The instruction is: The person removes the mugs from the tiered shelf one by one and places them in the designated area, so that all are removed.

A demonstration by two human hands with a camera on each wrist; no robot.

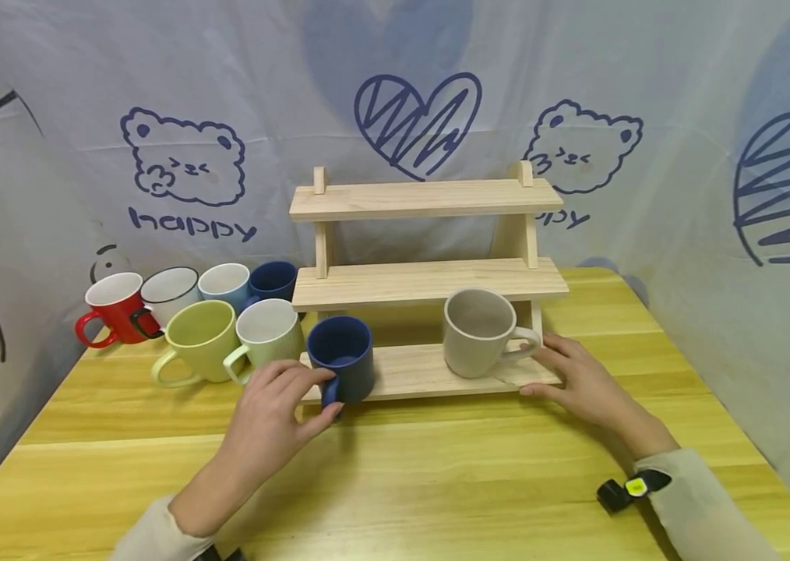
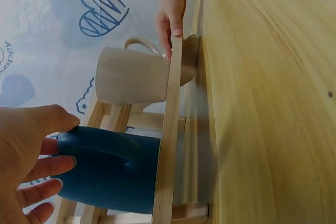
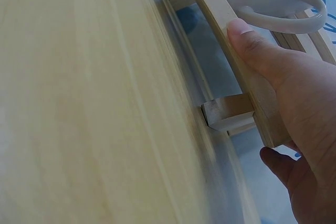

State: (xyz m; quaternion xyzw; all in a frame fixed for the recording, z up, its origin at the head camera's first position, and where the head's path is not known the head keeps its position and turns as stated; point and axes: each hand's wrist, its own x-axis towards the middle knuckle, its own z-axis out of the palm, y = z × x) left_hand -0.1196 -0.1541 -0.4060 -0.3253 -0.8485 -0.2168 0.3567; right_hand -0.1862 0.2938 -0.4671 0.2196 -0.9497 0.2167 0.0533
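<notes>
A dark blue mug (image 1: 342, 360) stands at the left end of the bottom board of a wooden three-tier shelf (image 1: 409, 383). My left hand (image 1: 276, 409) pinches its handle between thumb and forefinger, while the other fingers (image 2: 39, 192) spread beside the mug near its rim. Toward the board's right end sits a beige mug (image 1: 477, 335), handle pointing right. Next to that handle, my right hand (image 1: 580, 382) grips the end of the bottom board, its thumb (image 3: 244, 32) lying along the front edge.
Left of the shelf, several mugs crowd the wooden table (image 1: 437, 483): red (image 1: 125, 315), black-rimmed white (image 1: 172, 300), light blue (image 1: 227, 287), another dark blue (image 1: 273, 280), yellow-green (image 1: 206, 343) and pale green (image 1: 269, 335). A printed curtain (image 1: 283, 93) hangs behind.
</notes>
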